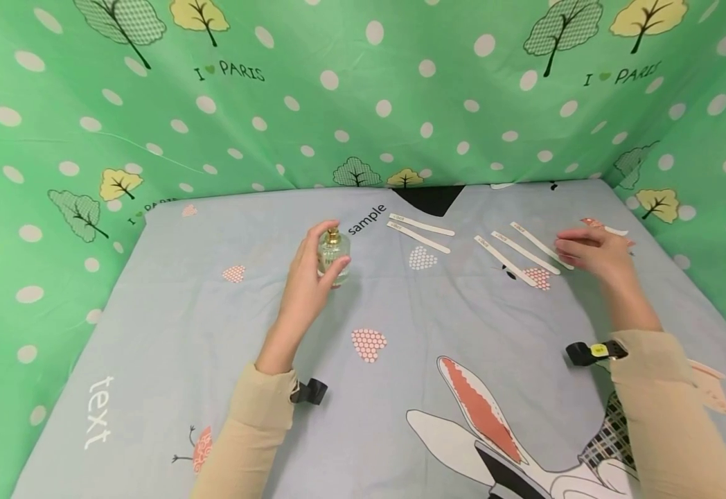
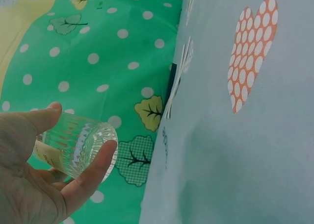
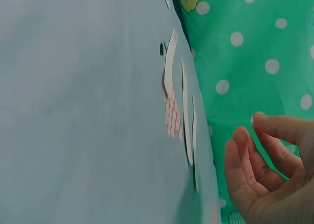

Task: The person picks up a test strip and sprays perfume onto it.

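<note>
My left hand (image 1: 307, 270) grips a clear glass perfume bottle (image 1: 334, 256) with a gold neck, held above the cloth. In the left wrist view the ribbed glass base of the bottle (image 2: 93, 145) faces the camera, and part of its label shows between the fingers. Over on the right, my right hand (image 1: 596, 253) hovers by the end of the rightmost white paper strip (image 1: 537, 244). Its fingers are loosely bent with nothing between them; the right wrist view shows the right hand (image 3: 270, 165) apart from the strips.
Two more paper strips (image 1: 422, 225) lie near the back middle, beside the printed word "sample". Another pair of strips (image 1: 505, 260) lies left of the rightmost one. A green dotted curtain (image 1: 350, 90) rises behind the grey-blue printed cloth (image 1: 263, 229).
</note>
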`<action>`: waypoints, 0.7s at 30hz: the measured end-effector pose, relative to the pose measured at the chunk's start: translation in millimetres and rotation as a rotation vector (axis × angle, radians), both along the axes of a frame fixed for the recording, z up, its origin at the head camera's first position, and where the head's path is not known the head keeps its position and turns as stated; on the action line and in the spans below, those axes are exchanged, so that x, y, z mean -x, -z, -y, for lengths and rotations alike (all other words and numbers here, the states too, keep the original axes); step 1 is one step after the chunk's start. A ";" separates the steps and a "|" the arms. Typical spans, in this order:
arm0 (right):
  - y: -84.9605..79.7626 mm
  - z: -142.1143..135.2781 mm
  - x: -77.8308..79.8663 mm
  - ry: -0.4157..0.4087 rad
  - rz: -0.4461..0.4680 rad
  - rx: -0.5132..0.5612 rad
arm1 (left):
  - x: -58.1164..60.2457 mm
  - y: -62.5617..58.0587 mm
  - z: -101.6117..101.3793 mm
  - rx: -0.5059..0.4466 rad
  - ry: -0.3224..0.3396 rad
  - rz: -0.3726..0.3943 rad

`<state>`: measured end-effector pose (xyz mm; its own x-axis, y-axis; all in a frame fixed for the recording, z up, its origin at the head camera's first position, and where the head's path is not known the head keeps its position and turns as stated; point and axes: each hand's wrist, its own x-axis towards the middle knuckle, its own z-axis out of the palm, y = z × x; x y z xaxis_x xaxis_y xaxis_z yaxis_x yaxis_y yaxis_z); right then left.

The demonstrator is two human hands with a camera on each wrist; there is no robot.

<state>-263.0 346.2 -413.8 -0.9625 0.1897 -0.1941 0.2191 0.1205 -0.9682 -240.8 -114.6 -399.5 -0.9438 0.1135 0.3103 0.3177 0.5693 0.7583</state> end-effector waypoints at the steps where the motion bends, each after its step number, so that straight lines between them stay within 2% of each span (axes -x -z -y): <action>1: 1.4 -1.9 -0.4 0.005 0.001 -0.007 | 0.1 -0.1 -0.1 0.000 0.000 0.001; 5: 5.3 -7.4 -2.1 0.020 0.003 -0.048 | 0.4 -0.6 -0.7 0.002 0.000 -0.002; 14: 12.3 -15.2 -0.3 0.059 -0.008 -0.017 | 1.6 1.0 -1.6 -0.002 0.004 -0.009; 21: 17.7 -18.2 3.2 0.063 0.020 -0.117 | 0.9 1.7 -1.8 -0.005 0.006 -0.008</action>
